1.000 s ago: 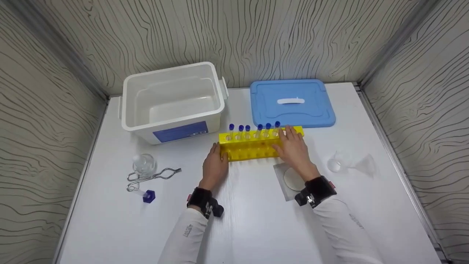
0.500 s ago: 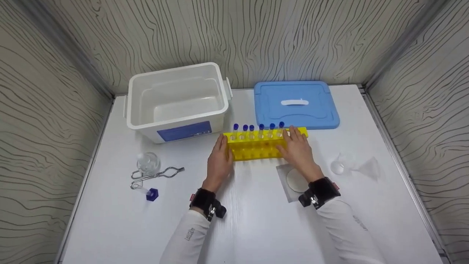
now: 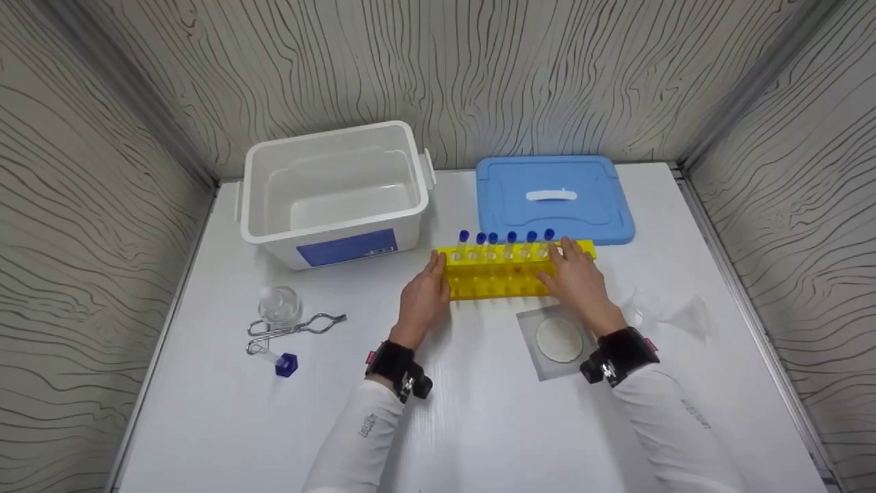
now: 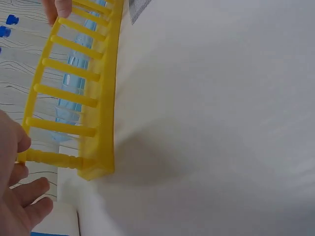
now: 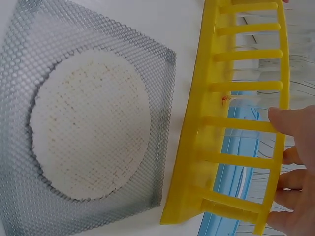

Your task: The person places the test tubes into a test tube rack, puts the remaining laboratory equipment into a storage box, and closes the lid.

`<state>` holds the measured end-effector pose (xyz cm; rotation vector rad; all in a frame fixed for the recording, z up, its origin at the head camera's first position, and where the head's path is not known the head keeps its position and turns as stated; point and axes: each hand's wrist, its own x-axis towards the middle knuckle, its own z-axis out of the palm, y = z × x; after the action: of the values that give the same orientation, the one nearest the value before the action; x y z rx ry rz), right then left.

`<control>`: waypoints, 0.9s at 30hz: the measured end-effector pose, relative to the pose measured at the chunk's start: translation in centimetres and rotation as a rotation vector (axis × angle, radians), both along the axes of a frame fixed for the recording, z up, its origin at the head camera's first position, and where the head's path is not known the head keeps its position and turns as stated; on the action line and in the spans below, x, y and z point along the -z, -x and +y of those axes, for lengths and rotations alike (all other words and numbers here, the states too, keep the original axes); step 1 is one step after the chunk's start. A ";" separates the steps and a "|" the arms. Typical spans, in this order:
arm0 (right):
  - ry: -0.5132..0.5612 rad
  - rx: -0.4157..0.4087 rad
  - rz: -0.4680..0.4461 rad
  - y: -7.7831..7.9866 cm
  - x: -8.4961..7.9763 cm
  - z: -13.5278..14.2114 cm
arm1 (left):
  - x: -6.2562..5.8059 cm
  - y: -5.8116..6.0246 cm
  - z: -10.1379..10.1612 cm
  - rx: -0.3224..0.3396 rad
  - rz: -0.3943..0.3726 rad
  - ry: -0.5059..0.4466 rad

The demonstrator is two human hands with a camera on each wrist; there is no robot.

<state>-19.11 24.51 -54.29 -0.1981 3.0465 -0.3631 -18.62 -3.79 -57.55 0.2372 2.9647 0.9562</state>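
Note:
A yellow test tube rack (image 3: 498, 271) stands on the white table in the head view, with several blue-capped test tubes (image 3: 512, 237) upright in its back row. My left hand (image 3: 423, 301) grips the rack's left end; the left wrist view has its fingertips at the top of the end post. Toward the other end, my right hand (image 3: 580, 284) holds the top rail, thumb in front and fingers over it, as the right wrist view (image 5: 298, 167) confirms. Just in front of the rack lies a square wire gauze (image 3: 559, 340) with a round white centre.
A white bin (image 3: 277, 255) stands back left, a blue lid (image 3: 547, 174) lies behind the rack. On the left are a clear round flask (image 3: 279, 308), metal crucible tongs (image 3: 311, 326) and a measuring cylinder's purple base (image 3: 286, 365). A clear funnel (image 3: 692, 319) lies right.
Both hands have shifted the rack a short way to the right along the table, mostly in the last half second. More of the wire gauze shows beside my right wrist.

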 end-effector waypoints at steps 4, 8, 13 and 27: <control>-0.010 0.000 0.006 0.1 -0.3 1.2 | 0.0 0.2 1.1 0.023 -0.001 0.009; -0.017 -0.008 -0.001 0.2 -0.7 2.2 | 0.0 0.2 2.1 0.043 -0.004 0.023; -0.029 0.008 -0.040 0.4 -1.2 3.6 | -0.3 0.2 3.2 0.079 -0.003 0.034; -0.007 0.022 -0.123 0.7 -1.9 7.2 | -0.9 0.4 6.2 0.131 -0.039 0.032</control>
<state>-19.76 31.68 -52.39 -0.1365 2.9305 -0.3523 -19.02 2.43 -56.66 0.4019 2.8844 0.8864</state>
